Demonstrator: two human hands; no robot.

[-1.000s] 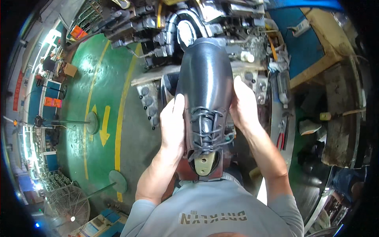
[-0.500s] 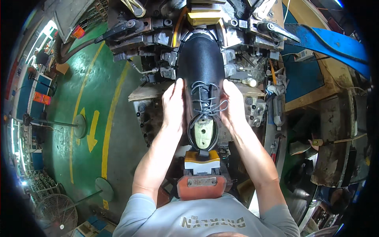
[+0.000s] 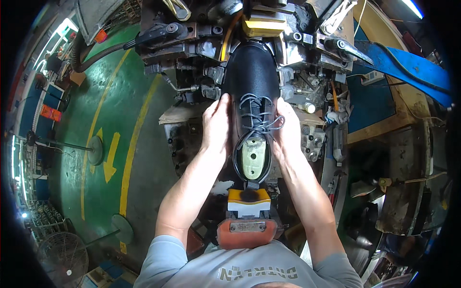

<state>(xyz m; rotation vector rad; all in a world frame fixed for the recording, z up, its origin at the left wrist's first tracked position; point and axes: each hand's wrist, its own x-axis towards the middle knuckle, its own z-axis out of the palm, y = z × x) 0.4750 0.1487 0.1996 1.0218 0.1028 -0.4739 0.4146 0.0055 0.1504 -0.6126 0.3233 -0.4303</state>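
A black leather lace-up shoe (image 3: 252, 72) lies lengthwise in front of me, toe pointing away, between the metal clamps of a machine. Its dark laces (image 3: 258, 115) are threaded, with a loose loop on the right. A pale green shoe last (image 3: 252, 158) fills the shoe's opening. My left hand (image 3: 217, 126) presses along the left side of the shoe, my right hand (image 3: 288, 127) along the right, so both grip it between them; the undersides of the fingers are hidden. Just behind the heel sits a yellow pad (image 3: 249, 196) with a dark patch, above an orange-red block (image 3: 247, 234).
Clamp jaws flank the toe, with a yellow block (image 3: 264, 28) beyond it. Black handles (image 3: 171, 29) stick out at the machine's sides. A blue arm (image 3: 408, 67) reaches in from the right. A green floor with a yellow arrow (image 3: 111, 158) and a fan (image 3: 62, 259) are to the left.
The view has shifted slightly. The heel has moved a little away from the yellow pad, baring its dark patch. Both hands keep their hold on the shoe's sides.
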